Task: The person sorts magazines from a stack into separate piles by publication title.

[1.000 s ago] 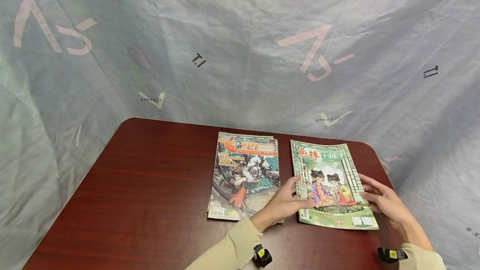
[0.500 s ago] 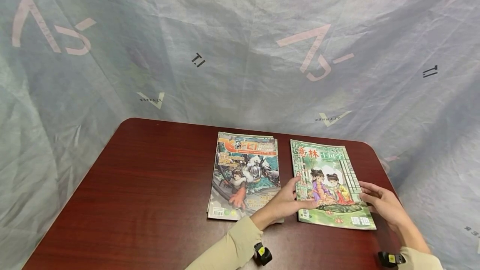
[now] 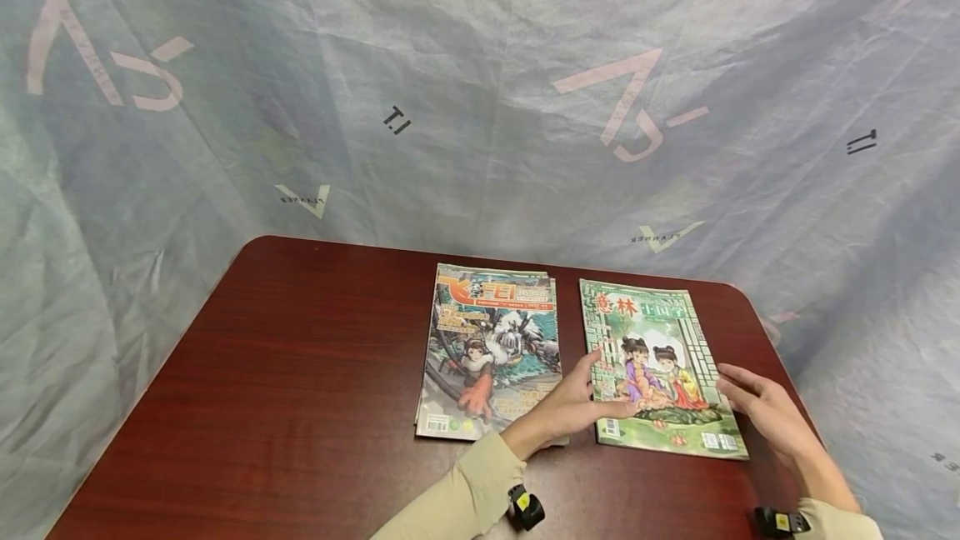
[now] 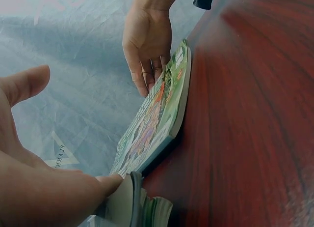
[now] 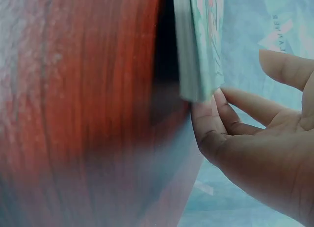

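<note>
A green magazine with two cartoon figures lies on top of a thin stack at the right of the table. At its left edge is the left hand, fingers at the side and thumb extended over the cover. The right hand touches the right edge with its fingertips, its fingers fairly straight. In the left wrist view the left thumb stands raised, apart from the cover. A second pile, topped by a magazine with orange lettering, lies beside it, partly behind the left forearm.
The dark red table has rounded back corners. Behind it and at both sides hangs a grey printed cloth. A gap of bare table separates the two piles. Black bands are on both wrists.
The green magazine's right and lower edges have shifted slightly left, and its cover has turned a little. The right hand has moved slightly left and down with it; the left hand has barely moved.
</note>
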Motion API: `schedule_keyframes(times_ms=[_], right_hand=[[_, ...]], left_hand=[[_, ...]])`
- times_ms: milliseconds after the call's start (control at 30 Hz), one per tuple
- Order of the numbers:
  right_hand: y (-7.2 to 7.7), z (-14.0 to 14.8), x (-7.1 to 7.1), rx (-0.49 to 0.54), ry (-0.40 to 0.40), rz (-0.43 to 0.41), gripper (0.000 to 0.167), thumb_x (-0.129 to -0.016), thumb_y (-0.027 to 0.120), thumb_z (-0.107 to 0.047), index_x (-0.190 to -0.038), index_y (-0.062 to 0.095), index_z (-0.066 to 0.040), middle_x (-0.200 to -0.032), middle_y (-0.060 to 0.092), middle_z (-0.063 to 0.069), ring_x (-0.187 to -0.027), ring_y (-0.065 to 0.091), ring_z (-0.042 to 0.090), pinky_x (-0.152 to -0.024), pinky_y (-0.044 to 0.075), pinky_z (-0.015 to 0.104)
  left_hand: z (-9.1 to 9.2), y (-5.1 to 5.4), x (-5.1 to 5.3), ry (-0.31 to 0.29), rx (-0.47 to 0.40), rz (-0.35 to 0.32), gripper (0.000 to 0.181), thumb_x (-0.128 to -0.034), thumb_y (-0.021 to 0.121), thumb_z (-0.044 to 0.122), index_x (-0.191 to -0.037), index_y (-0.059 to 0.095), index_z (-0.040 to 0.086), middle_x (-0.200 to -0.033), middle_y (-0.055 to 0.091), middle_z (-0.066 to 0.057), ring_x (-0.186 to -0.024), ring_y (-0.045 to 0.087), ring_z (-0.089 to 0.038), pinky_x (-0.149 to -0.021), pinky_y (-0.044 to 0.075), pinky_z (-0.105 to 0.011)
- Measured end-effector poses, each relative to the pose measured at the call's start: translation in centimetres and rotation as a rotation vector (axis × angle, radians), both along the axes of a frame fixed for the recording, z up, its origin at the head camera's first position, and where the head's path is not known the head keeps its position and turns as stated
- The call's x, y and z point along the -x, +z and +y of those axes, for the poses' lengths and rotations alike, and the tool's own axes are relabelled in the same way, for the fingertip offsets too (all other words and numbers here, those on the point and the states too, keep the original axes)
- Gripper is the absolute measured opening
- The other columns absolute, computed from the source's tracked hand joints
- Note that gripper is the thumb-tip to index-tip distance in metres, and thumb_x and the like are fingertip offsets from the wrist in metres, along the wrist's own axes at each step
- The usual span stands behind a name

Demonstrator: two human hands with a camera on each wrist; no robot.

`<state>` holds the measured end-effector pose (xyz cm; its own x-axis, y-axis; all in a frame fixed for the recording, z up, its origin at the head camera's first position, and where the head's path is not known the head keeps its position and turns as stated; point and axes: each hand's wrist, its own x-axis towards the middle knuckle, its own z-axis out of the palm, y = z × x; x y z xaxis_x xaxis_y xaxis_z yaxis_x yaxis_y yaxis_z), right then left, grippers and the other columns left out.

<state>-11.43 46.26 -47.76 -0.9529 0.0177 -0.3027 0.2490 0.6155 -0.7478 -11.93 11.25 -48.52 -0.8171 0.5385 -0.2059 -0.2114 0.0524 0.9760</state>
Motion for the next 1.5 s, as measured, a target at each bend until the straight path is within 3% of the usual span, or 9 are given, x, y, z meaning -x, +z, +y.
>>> schedule_keyframes(times_ms=[433,733,800,900,967,1033,1100,1267,1500], right_hand=[[0.1,-1.2,-0.4,-0.069,-0.024,0.023,0.07,-0.121,0.048,-0.033,-0.168,0.028,0.016,-0.164,0.036,0.046,-0.098,0.039,-0.029,-0.083,0.05,0.01],[0.4,-3.2,-0.7,-0.148,-0.149,0.113,0.064,-0.12,0.052,-0.026,-0.165,0.035,0.015,-0.16,0.045,0.044,-0.093,0.036,-0.032,-0.075,0.046,0.006],[0.4,-3.9,-0.8,-0.142,-0.197,0.174,0.06,-0.118,0.056,-0.023,-0.164,0.04,0.014,-0.155,0.054,0.039,-0.092,0.04,-0.032,-0.074,0.048,0.007],[0.4,-5.1,-1.2,-0.086,-0.256,0.262,0.055,-0.116,0.059,-0.019,-0.16,0.048,0.011,-0.133,0.074,0.005,-0.094,0.048,-0.029,-0.075,0.05,0.007],[0.5,-5.9,-1.3,-0.045,-0.274,0.311,0.052,-0.116,0.061,-0.017,-0.159,0.052,0.01,-0.119,0.07,-0.02,-0.096,0.052,-0.026,-0.077,0.051,0.006],[0.7,-6.8,-1.4,0.014,-0.282,0.349,0.049,-0.115,0.062,-0.016,-0.157,0.054,0.009,-0.11,0.063,-0.036,-0.098,0.057,-0.023,-0.079,0.051,0.006],[1.1,-7.8,-1.4,0.099,-0.279,0.387,0.044,-0.114,0.063,-0.013,-0.154,0.059,0.006,-0.108,0.066,-0.036,-0.101,0.062,-0.018,-0.081,0.053,0.007],[2.4,-10.2,-1.1,0.315,-0.252,0.457,0.032,-0.112,0.066,-0.007,-0.144,0.069,-0.008,-0.112,0.077,-0.02,-0.104,0.072,-0.006,-0.084,0.057,0.01],[4.0,-13.5,-0.8,0.337,-0.174,0.5,0.036,-0.113,0.066,-0.009,-0.149,0.066,-0.002,-0.116,0.077,-0.015,-0.105,0.073,-0.001,-0.088,0.058,0.012]], left_hand=[[-1.3,-0.6,0.2,-0.064,-0.082,-0.012,0.1,-0.1031,0.081,0.025,-0.179,0.017,0.013,-0.184,0.018,-0.017,-0.162,0.035,-0.048,-0.131,0.035,-0.052],[-2.8,-0.6,0.8,-0.114,-0.174,0.034,0.092,-0.1081,0.072,0.028,-0.178,0.017,0.007,-0.183,0.02,-0.02,-0.167,0.027,-0.039,-0.134,0.03,-0.044],[-3.5,-0.5,0.9,-0.097,-0.19,0.057,0.087,-0.1085,0.071,0.025,-0.177,0.022,0.004,-0.18,0.026,-0.023,-0.165,0.031,-0.04,-0.133,0.032,-0.043],[-5.0,0.1,1.1,-0.048,-0.221,0.099,0.078,-0.108,0.07,0.018,-0.173,0.03,0.001,-0.176,0.035,-0.026,-0.162,0.037,-0.042,-0.13,0.036,-0.039],[-6.2,0.5,1.2,-0.017,-0.224,0.137,0.073,-0.1079,0.07,0.016,-0.171,0.035,0.001,-0.173,0.04,-0.025,-0.16,0.04,-0.043,-0.129,0.038,-0.038],[-7.7,1.0,1.4,0.006,-0.225,0.172,0.07,-0.108,0.069,0.015,-0.169,0.039,0.0,-0.171,0.043,-0.024,-0.159,0.042,-0.045,-0.129,0.039,-0.039],[-9.4,1.3,1.6,0.021,-0.227,0.192,0.068,-0.1084,0.069,0.015,-0.168,0.04,-0.002,-0.17,0.045,-0.025,-0.158,0.042,-0.047,-0.129,0.039,-0.042],[-13.5,2.2,2.3,0.069,-0.216,0.246,0.067,-0.1066,0.069,0.011,-0.165,0.042,-0.006,-0.167,0.047,-0.028,-0.156,0.041,-0.052,-0.13,0.038,-0.048],[-18.1,2.9,2.9,0.209,-0.184,0.353,0.064,-0.1054,0.068,0.002,-0.162,0.042,-0.013,-0.163,0.051,-0.03,-0.151,0.046,-0.055,-0.125,0.046,-0.041]])
